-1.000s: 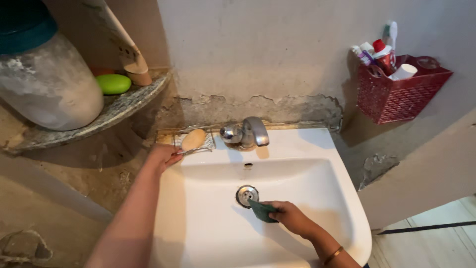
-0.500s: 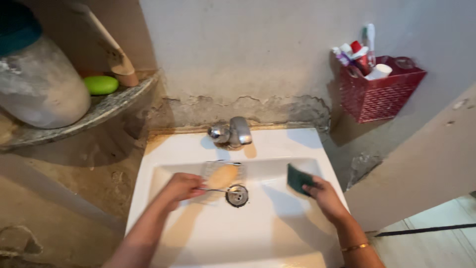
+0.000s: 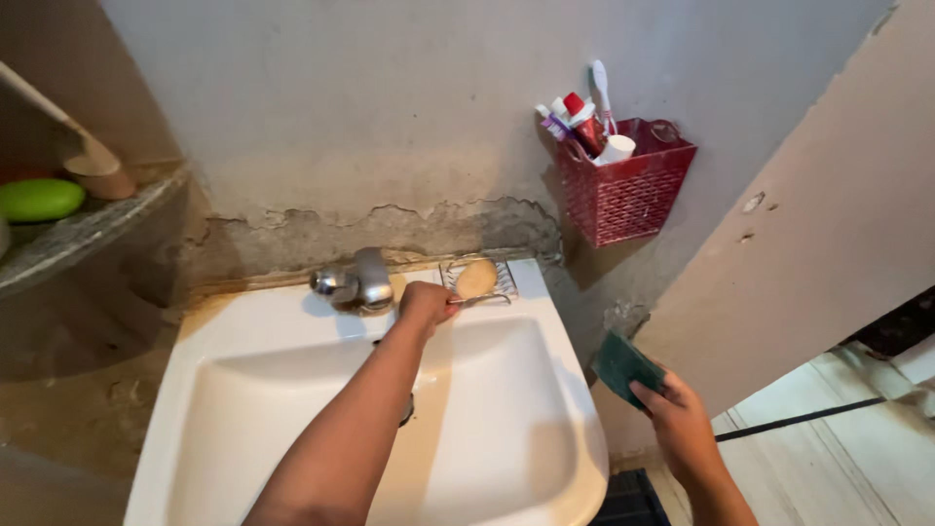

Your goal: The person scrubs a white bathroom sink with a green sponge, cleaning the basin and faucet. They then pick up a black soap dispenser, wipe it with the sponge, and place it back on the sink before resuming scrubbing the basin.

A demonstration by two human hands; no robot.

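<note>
A bathroom corner with a grey plaster wall, its lower band stained and peeling just above the basin. A pale door or panel angles in on the right, and light floor tiles show beneath it.

One white ceramic sink fills the lower middle, its rim browned at the back left. One chrome tap sits at the centre of its back edge.

On the left, one stone corner shelf carries one green oval soap and the foot of a pale wooden handle.

One red plastic basket hangs on the wall to the right of the sink, holding one toothbrush, a few tubes and one white cup; the exact number of tubes cannot be told.

The person's left hand reaches across the basin, fingers pinched on the edge of one wire soap dish, which rests on the sink's back right corner. One tan soap bar lies in it.

The right hand hangs outside the sink, off its right edge, fingers closed around one green scouring pad.
</note>
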